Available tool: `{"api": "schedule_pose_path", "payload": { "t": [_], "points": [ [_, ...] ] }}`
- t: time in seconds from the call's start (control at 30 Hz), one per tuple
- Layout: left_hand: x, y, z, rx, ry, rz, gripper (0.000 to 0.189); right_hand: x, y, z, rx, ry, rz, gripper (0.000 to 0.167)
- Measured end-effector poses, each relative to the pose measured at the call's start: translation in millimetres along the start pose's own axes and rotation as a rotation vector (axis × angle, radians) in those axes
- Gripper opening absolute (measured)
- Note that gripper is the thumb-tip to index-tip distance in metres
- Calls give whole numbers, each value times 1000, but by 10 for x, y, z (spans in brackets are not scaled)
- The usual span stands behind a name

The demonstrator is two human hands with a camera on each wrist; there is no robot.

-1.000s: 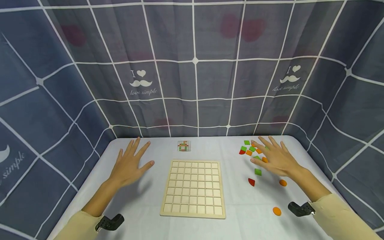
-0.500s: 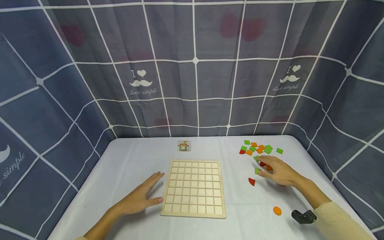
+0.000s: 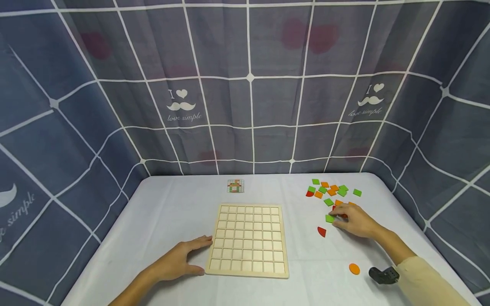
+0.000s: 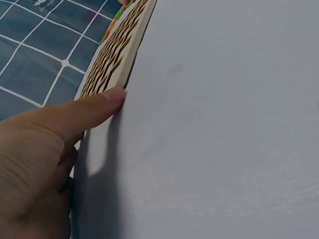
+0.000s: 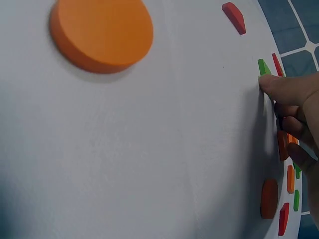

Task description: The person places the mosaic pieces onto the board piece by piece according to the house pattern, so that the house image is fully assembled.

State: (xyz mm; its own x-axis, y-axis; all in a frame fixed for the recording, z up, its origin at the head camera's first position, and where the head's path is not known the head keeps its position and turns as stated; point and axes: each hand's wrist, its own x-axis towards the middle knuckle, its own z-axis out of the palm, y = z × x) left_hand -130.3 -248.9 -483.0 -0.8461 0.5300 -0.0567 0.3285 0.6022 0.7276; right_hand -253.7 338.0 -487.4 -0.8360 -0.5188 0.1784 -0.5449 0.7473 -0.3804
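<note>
Since the first frame, a second ago, we have brought both hands lower and inward: our left hand (image 3: 170, 262) has come to the wooden grid board (image 3: 247, 239), and our right hand (image 3: 356, 220) has settled among the coloured pieces. Our left fingers stretch out with the thumb apart, the fingertips at the board's left edge and the thumb (image 4: 115, 94) by its near left corner.

On the right we keep the fingers bent, a green tile (image 3: 329, 218) lying right at the tips of the index finger and thumb (image 5: 271, 83). The thumb covers part of it in the wrist view; we cannot tell whether the tile is pinched or only touched. Just nearer to us lies a red quarter piece (image 3: 321, 231), apart from the fingers, and an orange disc (image 3: 354, 268) sits well apart, closer to our wrist. Beyond the hand, green, orange and red pieces lie scattered on the white cloth (image 3: 172, 204).
</note>
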Motion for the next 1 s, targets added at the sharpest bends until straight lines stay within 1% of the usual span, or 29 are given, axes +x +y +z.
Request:
{"api": "schedule_pose_path", "payload": {
  "t": [0.1,0.27,0.4,0.6,0.73,0.83,1.0],
  "points": [
    [17,-2,17,1,22,7,82,16,0,2,5,10,-3,25],
    [43,-10,73,16,56,21,80,41,3,9,7,1,2,23],
    [76,29,120,47,73,30,82,56,-9,9,24,-12,16,21],
    [130,75,146,93,86,35,84,123,-114,-18,29,-13,56,23],
    [150,78,155,110,98,36,83,242,-282,-23,52,-9,71,23],
    [167,92,159,118,103,25,84,353,-454,-4,73,-2,66,22],
    [196,117,154,120,98,23,82,509,-778,64,86,20,11,21]
  ]
}}
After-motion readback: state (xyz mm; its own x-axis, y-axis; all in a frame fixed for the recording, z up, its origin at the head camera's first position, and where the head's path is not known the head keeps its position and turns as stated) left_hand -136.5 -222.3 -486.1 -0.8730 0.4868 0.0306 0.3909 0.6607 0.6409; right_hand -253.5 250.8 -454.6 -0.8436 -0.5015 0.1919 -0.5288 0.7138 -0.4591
